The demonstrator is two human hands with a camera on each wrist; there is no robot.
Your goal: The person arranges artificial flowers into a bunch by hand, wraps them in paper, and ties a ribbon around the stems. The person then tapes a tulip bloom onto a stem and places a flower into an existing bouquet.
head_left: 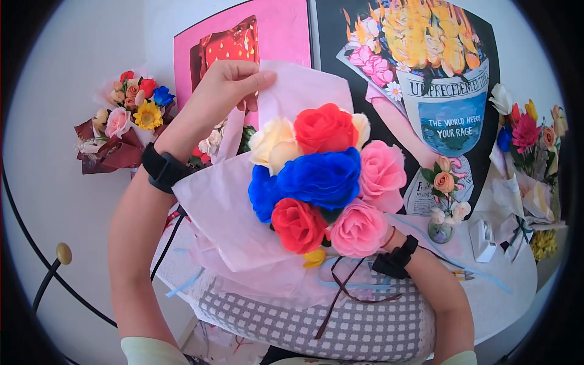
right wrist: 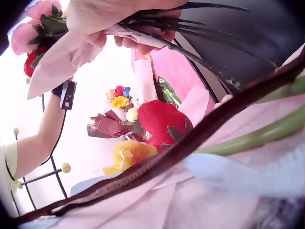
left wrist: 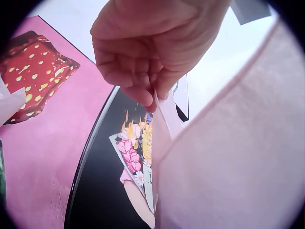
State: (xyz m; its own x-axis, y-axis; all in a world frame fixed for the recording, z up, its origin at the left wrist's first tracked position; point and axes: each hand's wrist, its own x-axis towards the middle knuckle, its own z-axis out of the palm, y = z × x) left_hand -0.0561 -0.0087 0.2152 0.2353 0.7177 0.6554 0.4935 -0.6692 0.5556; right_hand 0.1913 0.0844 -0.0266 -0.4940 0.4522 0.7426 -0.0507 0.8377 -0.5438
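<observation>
Between thumb and fingers, my left hand (head_left: 234,85) pinches the upper edge of pale pink wrapping paper (head_left: 213,201). The left wrist view shows the paper (left wrist: 228,162) falling from those fingertips. In front of the sheet stands a bouquet of artificial roses: a blue rose (head_left: 319,177), a red rose (head_left: 298,225), pink roses (head_left: 382,173) and cream ones (head_left: 274,146). Below the blooms, my right hand (right wrist: 114,19) grips the bunch's dark green stems (right wrist: 200,31), with some pink paper bunched in it. The flowers hide most of that hand in the head view.
A dark brown ribbon (head_left: 340,298) hangs in front of a checked cushion (head_left: 274,316). On the white table (head_left: 511,267) stand a white tape dispenser (head_left: 482,240) and a small vase (head_left: 441,231). Wrapped bouquets flank both sides; posters (head_left: 340,91) lean behind. A yellow flower (head_left: 314,258) lies low.
</observation>
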